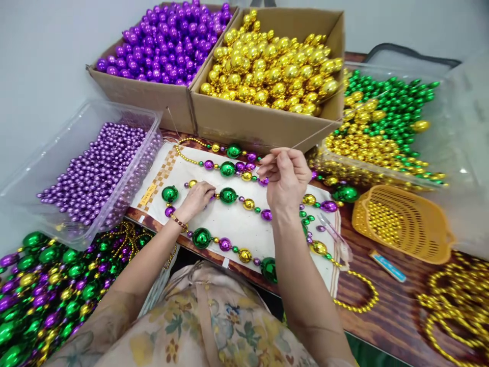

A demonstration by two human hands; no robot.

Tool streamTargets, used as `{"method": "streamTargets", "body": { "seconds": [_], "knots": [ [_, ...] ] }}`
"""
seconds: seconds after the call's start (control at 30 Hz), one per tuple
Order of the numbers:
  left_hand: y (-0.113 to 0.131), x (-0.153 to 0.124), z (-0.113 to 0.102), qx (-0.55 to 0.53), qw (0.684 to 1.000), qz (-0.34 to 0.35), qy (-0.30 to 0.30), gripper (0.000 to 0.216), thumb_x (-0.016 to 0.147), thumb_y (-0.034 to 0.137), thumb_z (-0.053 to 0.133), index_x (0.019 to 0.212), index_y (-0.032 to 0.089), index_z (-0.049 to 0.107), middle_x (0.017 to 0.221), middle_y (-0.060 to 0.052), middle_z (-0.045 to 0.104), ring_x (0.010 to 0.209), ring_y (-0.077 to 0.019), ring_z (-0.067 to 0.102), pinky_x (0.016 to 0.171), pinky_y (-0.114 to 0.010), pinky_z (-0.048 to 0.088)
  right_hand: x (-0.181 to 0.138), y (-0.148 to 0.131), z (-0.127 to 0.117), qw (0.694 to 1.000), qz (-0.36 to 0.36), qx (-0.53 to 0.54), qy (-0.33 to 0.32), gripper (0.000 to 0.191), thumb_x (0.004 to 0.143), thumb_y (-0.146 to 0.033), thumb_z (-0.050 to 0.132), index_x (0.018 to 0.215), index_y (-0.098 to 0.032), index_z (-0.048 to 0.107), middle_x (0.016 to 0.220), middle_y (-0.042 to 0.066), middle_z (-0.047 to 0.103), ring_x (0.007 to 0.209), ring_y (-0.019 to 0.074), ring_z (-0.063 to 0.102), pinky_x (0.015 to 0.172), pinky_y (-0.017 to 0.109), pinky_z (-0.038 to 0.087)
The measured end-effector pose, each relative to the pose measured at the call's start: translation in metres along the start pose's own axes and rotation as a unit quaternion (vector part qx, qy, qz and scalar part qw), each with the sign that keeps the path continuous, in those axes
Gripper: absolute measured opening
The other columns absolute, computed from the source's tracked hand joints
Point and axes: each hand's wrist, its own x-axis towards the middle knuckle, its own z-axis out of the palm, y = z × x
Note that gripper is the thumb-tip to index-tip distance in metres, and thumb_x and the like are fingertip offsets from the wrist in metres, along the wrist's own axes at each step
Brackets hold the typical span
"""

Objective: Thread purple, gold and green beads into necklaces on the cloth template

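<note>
My left hand (197,201) rests on a white cloth (244,224), its bent fingers closed over a strand of beads (228,195). Part of the strand is hidden beneath that hand. Raised above the cloth, my right hand (287,171) pinches a thin thread (311,136), which runs up to the right. Green, purple and gold beads of several sizes lie in rows across the cloth. Along its near edge is a row with a large green bead (201,237). A pair of small snips (334,234) lies at the right of the cloth, near loose green beads.
Behind stand cardboard boxes of purple balls (164,43) and gold beads (275,66). Clear bins hold small purple beads (99,173) and green and gold beads (393,112). An orange basket (431,224), a blue-and-white packet (387,266) and gold bead chains (458,300) lie right; finished-looking strands (49,290) pile left.
</note>
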Motion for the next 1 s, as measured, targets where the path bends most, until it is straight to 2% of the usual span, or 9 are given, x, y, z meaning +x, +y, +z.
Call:
{"method": "streamTargets", "body": {
  "seconds": [0.17, 0.27, 0.5, 0.63, 0.73, 0.77, 0.83, 0.93, 1.0],
  "knots": [
    [-0.001, 0.006, -0.002, 0.018, 1.0, -0.015, 0.003, 0.025, 0.094, 0.018, 0.049, 0.096, 0.017, 0.074, 0.102, -0.01, 0.074, 0.098, -0.0217, 0.068, 0.094, -0.035, 0.051, -0.001, -0.002, -0.031, 0.996, -0.025, 0.039, 0.076, 0.024, 0.093, -0.046, 0.059, 0.09, -0.023, 0.058, 0.071, -0.004, 0.064, 0.049, 0.0075, 0.059, 0.044, 0.018, 0.044],
    [0.002, 0.009, -0.004, 0.04, 0.999, -0.013, -0.013, 0.028, 0.096, 0.021, 0.046, 0.094, 0.017, 0.074, 0.101, -0.011, 0.074, 0.097, -0.023, 0.068, 0.093, -0.037, 0.051, -0.006, 0.0, -0.045, 0.994, 0.006, 0.072, 0.08, 0.022, 0.089, -0.042, 0.064, 0.088, -0.021, 0.059, 0.068, -0.004, 0.064, 0.049, 0.0079, 0.059, 0.045, 0.018, 0.045],
    [0.006, 0.009, -0.021, 0.075, 0.997, 0.003, -0.002, 0.034, 0.095, 0.028, 0.046, 0.118, 0.016, 0.068, 0.121, -0.013, 0.07, 0.112, -0.0285, 0.065, 0.101, -0.043, 0.05, -0.028, 0.028, -0.064, 0.982, 0.184, 0.025, -0.025, 0.035, 0.076, -0.044, 0.069, 0.098, -0.016, 0.066, 0.069, -0.002, 0.066, 0.056, 0.0115, 0.064, 0.046, 0.02, 0.05],
    [0.026, 0.018, -0.041, 0.107, 0.994, 0.01, 0.033, 0.035, 0.094, 0.027, 0.046, 0.12, 0.018, 0.067, 0.123, -0.012, 0.069, 0.114, -0.0297, 0.064, 0.102, -0.046, 0.048, -0.038, 0.032, -0.075, 0.976, 0.21, -0.009, -0.062, 0.033, 0.074, -0.043, 0.067, 0.091, -0.015, 0.068, 0.07, 0.001, 0.068, 0.059, 0.0134, 0.066, 0.048, 0.022, 0.054],
    [0.044, 0.034, -0.053, 0.094, 0.995, 0.01, 0.038, 0.028, 0.094, 0.028, 0.048, 0.109, 0.019, 0.071, 0.114, -0.01, 0.073, 0.107, -0.0259, 0.067, 0.098, -0.041, 0.051, -0.048, 0.03, -0.083, 0.975, 0.201, -0.047, -0.075, 0.028, 0.079, -0.041, 0.065, 0.089, -0.015, 0.07, 0.071, 0.002, 0.069, 0.058, 0.013, 0.065, 0.046, 0.021, 0.05],
    [0.048, 0.041, -0.057, 0.091, 0.994, 0.002, 0.055, 0.026, 0.093, 0.028, 0.05, 0.104, 0.019, 0.072, 0.109, -0.01, 0.074, 0.103, -0.0253, 0.068, 0.096, -0.04, 0.051, -0.051, 0.03, -0.085, 0.975, 0.198, -0.06, -0.081, 0.029, 0.081, -0.041, 0.064, 0.09, -0.015, 0.07, 0.071, 0.002, 0.069, 0.056, 0.0131, 0.064, 0.045, 0.021, 0.048],
    [0.054, 0.055, -0.067, 0.066, 0.987, -0.001, 0.147, 0.024, 0.093, 0.028, 0.052, 0.1, 0.017, 0.073, 0.104, -0.01, 0.075, 0.098, -0.0236, 0.069, 0.093, -0.038, 0.052, -0.058, 0.031, -0.09, 0.973, 0.193, -0.086, -0.095, 0.029, 0.085, -0.04, 0.06, 0.095, -0.015, 0.071, 0.069, 0.002, 0.068, 0.053, 0.0133, 0.063, 0.043, 0.021, 0.045],
    [0.072, 0.076, -0.08, -0.012, 0.957, 0.056, 0.285, 0.028, 0.094, 0.033, 0.053, 0.108, 0.016, 0.071, 0.105, -0.009, 0.074, 0.095, -0.0197, 0.068, 0.09, -0.033, 0.053, -0.069, 0.029, -0.092, 0.964, 0.177, -0.145, -0.132, 0.028, 0.09, -0.031, 0.051, 0.102, -0.016, 0.072, 0.071, 0.001, 0.069, 0.055, 0.0133, 0.064, 0.05, 0.022, 0.048],
    [0.097, 0.091, -0.076, -0.048, 0.951, 0.115, 0.282, 0.029, 0.095, 0.035, 0.054, 0.111, 0.017, 0.07, 0.103, -0.007, 0.074, 0.092, -0.0175, 0.068, 0.087, -0.031, 0.053, -0.074, 0.026, -0.091, 0.948, 0.157, -0.209, -0.178, 0.032, 0.091, -0.021, 0.046, 0.109, -0.017, 0.072, 0.079, 0.002, 0.073, 0.062, 0.0138, 0.068, 0.061, 0.024, 0.052]
  ]
}}
